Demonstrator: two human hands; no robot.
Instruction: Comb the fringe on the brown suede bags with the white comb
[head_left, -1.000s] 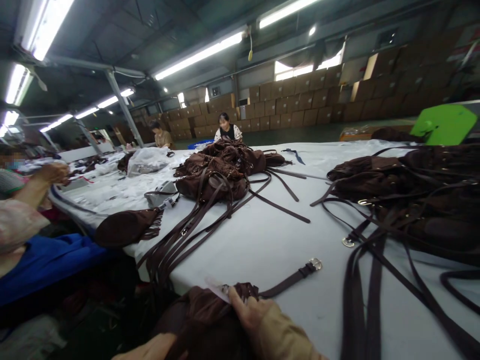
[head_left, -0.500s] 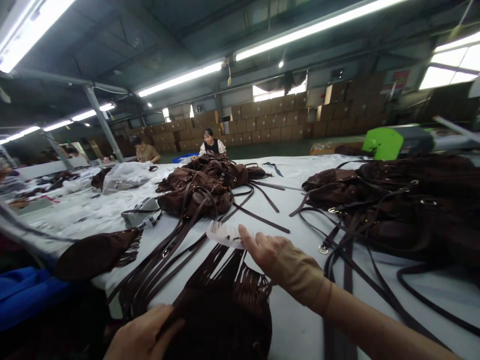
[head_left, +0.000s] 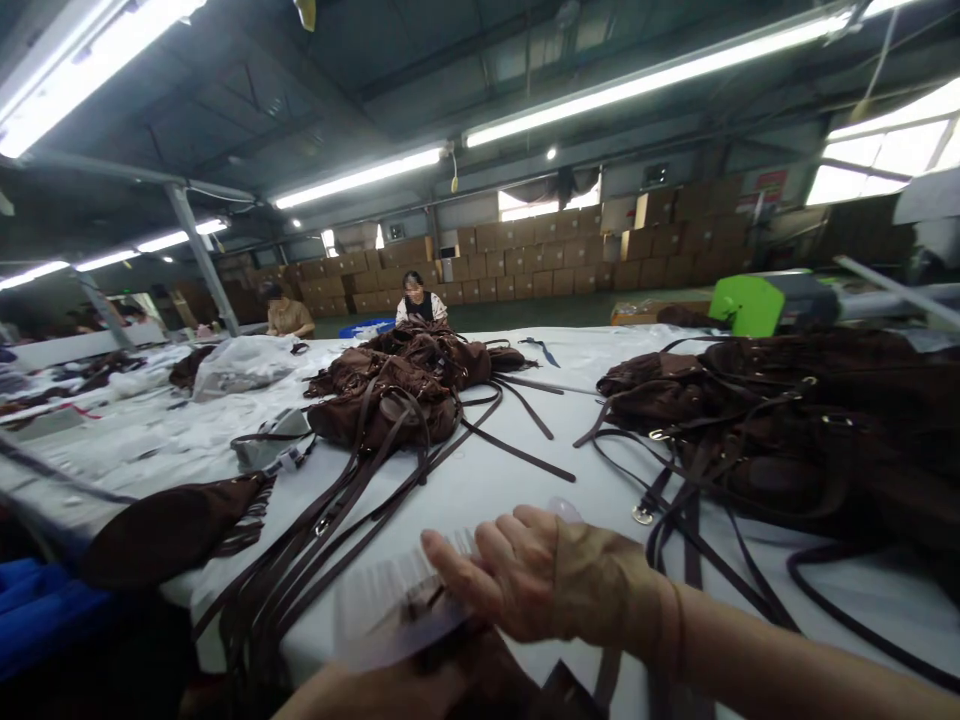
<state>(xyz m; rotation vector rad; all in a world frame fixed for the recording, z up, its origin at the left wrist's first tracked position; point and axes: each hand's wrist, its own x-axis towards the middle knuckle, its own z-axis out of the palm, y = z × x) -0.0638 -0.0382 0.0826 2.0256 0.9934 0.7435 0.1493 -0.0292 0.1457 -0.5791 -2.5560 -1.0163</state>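
A pale see-through comb (head_left: 367,610) is gripped in my right hand (head_left: 499,575), its fingers closed around it. The comb's teeth are smeared by motion, and its rounded handle end shows behind my knuckles. Low in the view, my left hand (head_left: 375,692) lies just under the comb, beside a dark brown fabric piece (head_left: 499,678). Blur and the frame's edge hide the left fingers, so their grip cannot be made out. Most of the brown piece is hidden by my hands, and its fringe is not plain here.
Brown bags (head_left: 405,390) with long straps lie heaped on the white table (head_left: 517,510). More brown bags (head_left: 795,430) are piled at right. A fringed brown piece (head_left: 172,525) lies left. A green machine (head_left: 750,303) stands behind; two people sit across the table.
My right hand has brought the comb down and left, close to my left hand. The fringed brown piece, spread out before, is now mostly covered. My left hand has shifted right.
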